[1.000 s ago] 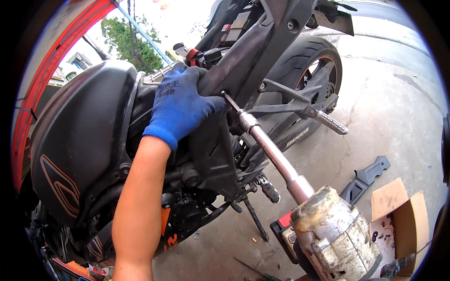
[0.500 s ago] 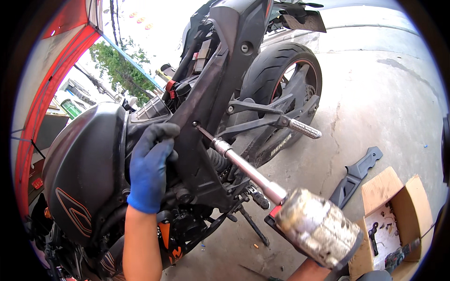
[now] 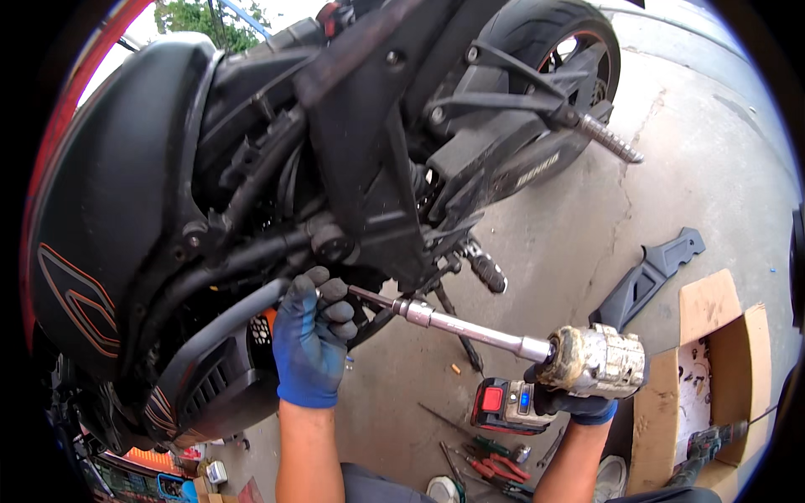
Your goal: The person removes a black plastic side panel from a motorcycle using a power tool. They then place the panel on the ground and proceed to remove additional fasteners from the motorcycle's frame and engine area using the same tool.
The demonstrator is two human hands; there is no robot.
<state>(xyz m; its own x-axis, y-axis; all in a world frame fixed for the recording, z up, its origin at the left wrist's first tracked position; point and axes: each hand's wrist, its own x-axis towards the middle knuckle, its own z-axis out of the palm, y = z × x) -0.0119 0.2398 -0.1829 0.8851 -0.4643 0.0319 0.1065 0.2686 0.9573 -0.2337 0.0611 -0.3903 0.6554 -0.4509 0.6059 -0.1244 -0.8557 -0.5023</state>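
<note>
With my gloved right hand [image 3: 580,406] I grip a worn cordless impact driver [image 3: 597,362] by its handle. A long silver extension [image 3: 470,327] with a thin bit reaches left from its nose. My left hand [image 3: 312,348], in a blue glove with dark fingertips, is raised at the bit's tip, fingers curled in a pinch. A tiny shiny piece shows between them, too small to name. Just above is the motorcycle's black side panel [image 3: 360,159], with a screw hole [image 3: 392,58] high on it. The dark fuel tank [image 3: 126,193] is at the left.
A black plastic trim piece [image 3: 650,272] lies on the concrete floor, beside an open cardboard box [image 3: 738,377] holding small parts. A green drill [image 3: 713,443] leans there. Red-handled pliers [image 3: 503,466] and other tools lie below the driver. The footpeg [image 3: 610,141] juts out to the right.
The driver's bit has left the hole in the side panel and moved lower, to my left fingers. My left hand has dropped from the panel. The view has shifted downward.
</note>
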